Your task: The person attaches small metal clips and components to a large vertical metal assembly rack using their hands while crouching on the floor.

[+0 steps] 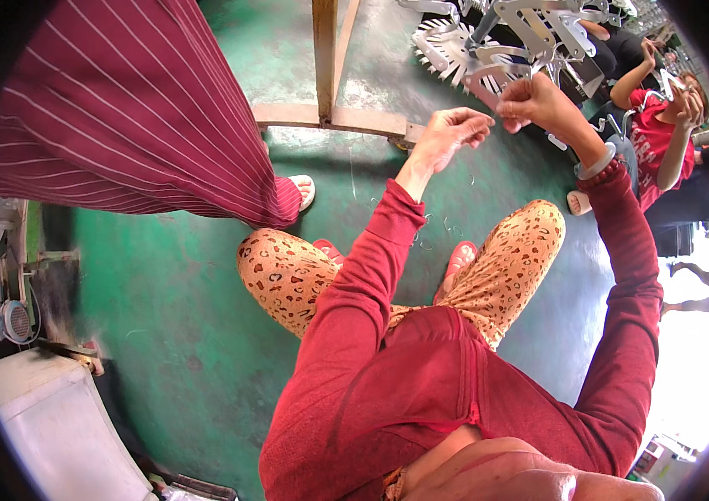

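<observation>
Two bare hands up on the far right, fingertip to fingertip, well out in front of the body. Head view, the only one:

- Left hand (448, 140): thumb and forefinger drawn together in a pinch, other fingers bent, pointing right.
- Right hand (529, 102): also pinched, fingers curled, pointing left. Fingertips of both hands sit just beside each other. Something tiny may be in the pinch; too small to tell what, so can't confirm a hold.
- Nearest sizeable things: silver metal links (573, 37), bunched just beyond the right hand on the far right, and a toothed metal piece (446, 48) left of them, beyond the gap between the hands. Both outside the pinch. Contact with the right hand: can't tell, its fingers overlap the cluster in view.
- Pale band (598, 161) on the right wrist, red sleeve below it.
- Wearer's knees apart in spotted trousers (283, 269); pale curled scraps on the green floor (196, 309) between the legs.
- Far middle: curved base (287, 114) with an upright post.
- Far left: person in striped maroon clothing (146, 108), sandalled foot out.
- Far right: person in red top (659, 154), hands raised around a pale metal part (667, 86).
- Near left: white box (50, 405).
</observation>
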`<state>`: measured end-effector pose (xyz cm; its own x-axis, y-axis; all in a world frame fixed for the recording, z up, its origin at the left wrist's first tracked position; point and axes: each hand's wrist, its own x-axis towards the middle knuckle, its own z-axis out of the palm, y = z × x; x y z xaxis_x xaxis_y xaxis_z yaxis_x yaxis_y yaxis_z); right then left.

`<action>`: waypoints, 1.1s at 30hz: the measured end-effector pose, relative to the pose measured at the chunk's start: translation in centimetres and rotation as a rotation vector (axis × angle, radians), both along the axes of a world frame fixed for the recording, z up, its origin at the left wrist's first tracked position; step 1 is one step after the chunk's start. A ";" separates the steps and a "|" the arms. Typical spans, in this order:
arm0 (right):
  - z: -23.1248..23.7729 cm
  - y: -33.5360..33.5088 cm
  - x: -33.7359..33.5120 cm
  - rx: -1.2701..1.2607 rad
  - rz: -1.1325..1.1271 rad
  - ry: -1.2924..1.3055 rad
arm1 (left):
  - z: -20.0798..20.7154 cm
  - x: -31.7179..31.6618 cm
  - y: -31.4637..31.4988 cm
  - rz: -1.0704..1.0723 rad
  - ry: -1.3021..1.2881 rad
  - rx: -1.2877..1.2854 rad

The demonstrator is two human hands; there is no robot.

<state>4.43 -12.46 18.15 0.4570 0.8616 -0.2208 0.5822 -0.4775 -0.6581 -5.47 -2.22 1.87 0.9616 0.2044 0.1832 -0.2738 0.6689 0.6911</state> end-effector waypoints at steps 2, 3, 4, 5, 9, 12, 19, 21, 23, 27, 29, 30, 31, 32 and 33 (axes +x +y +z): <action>-0.6 0.3 0.4 0.092 -0.037 -0.078 | -1.4 0.0 1.2 0.105 0.175 0.028; -1.0 0.5 0.7 0.109 -0.061 -0.108 | -2.4 0.1 1.9 0.154 0.267 0.044; -1.2 0.6 1.0 0.121 -0.062 -0.167 | -3.0 0.3 2.9 0.172 0.310 0.076; -1.4 0.7 1.2 0.131 -0.063 -0.226 | -3.6 0.5 3.8 0.159 0.295 0.030; -1.6 2.3 0.9 0.042 -0.081 -0.352 | -2.5 1.8 6.6 0.053 0.250 -0.107; -1.9 2.8 0.7 0.100 -0.137 -0.319 | -2.0 3.2 7.8 -0.006 0.201 -0.100; -0.8 4.2 -0.6 0.075 -0.169 -0.233 | -1.7 4.3 9.0 -0.030 0.239 -0.039; -1.0 4.3 0.2 0.009 -0.188 -0.216 | -1.4 4.4 8.8 -0.039 0.283 -0.011; -2.0 4.6 1.1 0.015 -0.126 -0.302 | -1.1 4.6 8.7 -0.039 0.348 0.056; -3.1 4.6 1.4 0.075 -0.077 -0.314 | -1.2 4.9 8.7 -0.078 0.326 0.101; -3.7 4.4 1.9 0.113 -0.103 -0.285 | -1.0 5.0 8.2 -0.062 0.331 0.103; -3.5 4.5 1.6 0.105 -0.114 -0.319 | -1.1 5.1 8.1 -0.053 0.325 0.102; -3.3 4.6 1.3 0.096 -0.126 -0.352 | -1.2 5.2 7.9 -0.044 0.319 0.101; -2.9 4.6 1.2 0.056 -0.122 -0.388 | -1.3 5.2 7.8 -0.038 0.319 0.079; -2.8 4.5 1.3 0.051 -0.129 -0.391 | -1.3 5.3 7.5 -0.040 0.312 0.044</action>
<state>5.71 -7.94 15.39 0.6032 0.7969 0.0328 0.7305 -0.5355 -0.4239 -0.16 5.30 0.54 0.9799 0.1641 -0.1136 -0.0187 0.6424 0.7662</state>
